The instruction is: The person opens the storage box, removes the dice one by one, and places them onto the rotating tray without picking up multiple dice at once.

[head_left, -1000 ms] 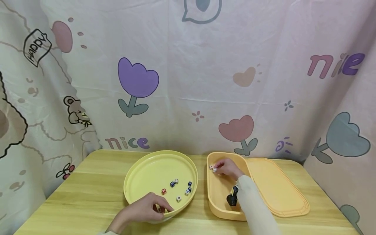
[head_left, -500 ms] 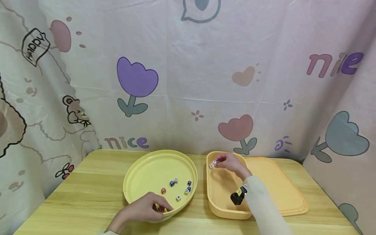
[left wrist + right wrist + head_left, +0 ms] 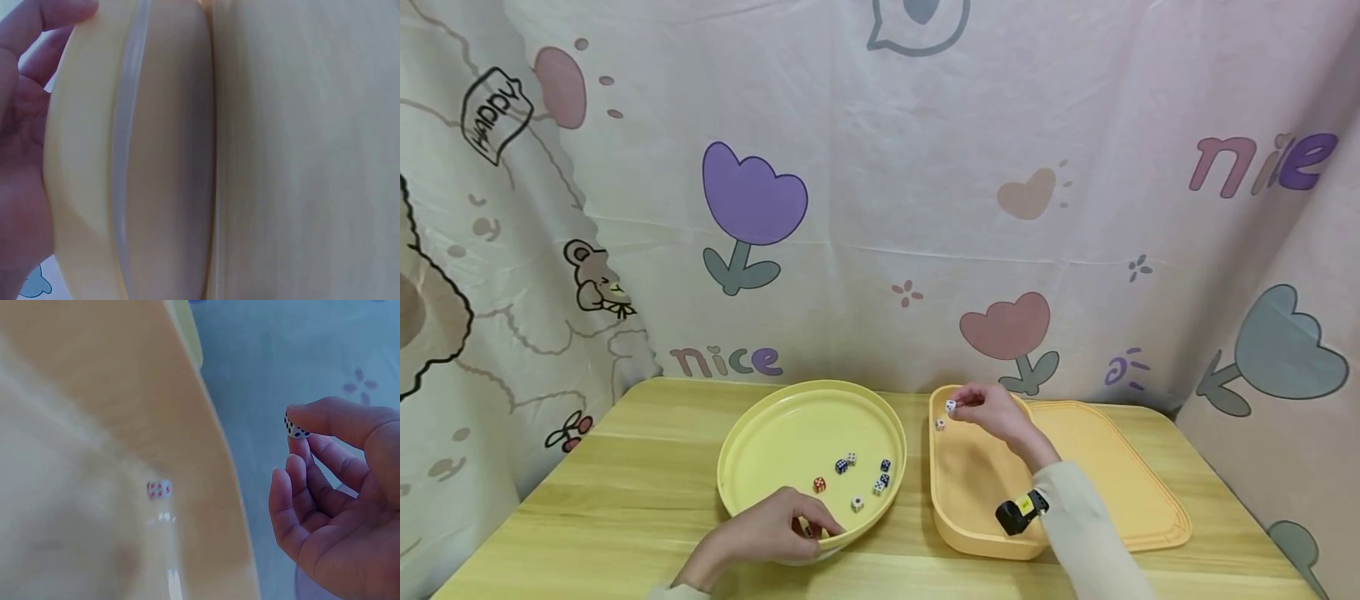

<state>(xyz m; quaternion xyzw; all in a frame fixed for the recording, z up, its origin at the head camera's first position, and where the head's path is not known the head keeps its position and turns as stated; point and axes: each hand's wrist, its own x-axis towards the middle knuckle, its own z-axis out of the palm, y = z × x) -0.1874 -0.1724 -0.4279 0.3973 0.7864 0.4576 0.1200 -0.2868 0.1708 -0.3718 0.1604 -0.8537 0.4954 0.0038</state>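
My right hand [image 3: 996, 414] pinches a white die [image 3: 294, 428] with black dots between thumb and index finger, raised over the far end of the orange box [image 3: 947, 500]. Another white die [image 3: 159, 489], with red dots, lies inside that box along its left wall. My left hand [image 3: 778, 529] grips the near rim of the round yellow tray [image 3: 775, 433], fingers inside and thumb on the outer wall [image 3: 81, 156]. In the tray lie a red die [image 3: 819, 484], a blue die [image 3: 841, 467], a white die [image 3: 857, 504] and several more dice.
An orange lid [image 3: 1120, 483] lies flat on the wooden table [image 3: 587, 492], right of the box. A patterned cloth [image 3: 865, 183] hangs behind the table. A black wrist camera [image 3: 1018, 512] on the right wrist overlaps the box's near end.
My right hand has lifted the white die from the box floor, moving up and toward the far end. The red-dotted die stays in the box. My left hand keeps its place on the tray rim.
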